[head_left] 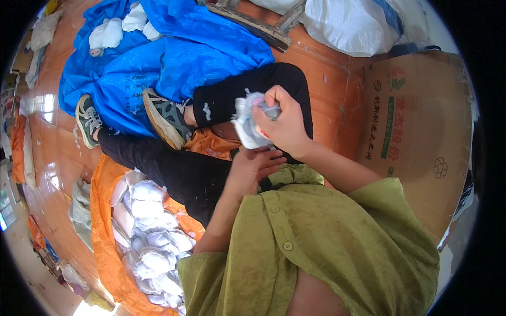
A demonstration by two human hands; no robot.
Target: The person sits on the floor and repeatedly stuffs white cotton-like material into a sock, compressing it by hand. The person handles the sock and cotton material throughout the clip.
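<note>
Head view: right hand (284, 124) has its fingers closed around a small white stuffed fabric piece (247, 124), held above the lap, with white filling showing at its top. Left hand (253, 166) sits just below it, fingers loosely curled and holding nothing, palm near the piece's lower edge. An orange sack (103, 237) at the person's left holds many similar white pieces (150, 231), so a good batch looks finished. This piece looks mid-stuffing, not closed yet. More white pieces (113, 31) lie on the blue tarp (174, 58); whether those are done, cannot tell. Cardboard box (421, 131) stands at the right.
</note>
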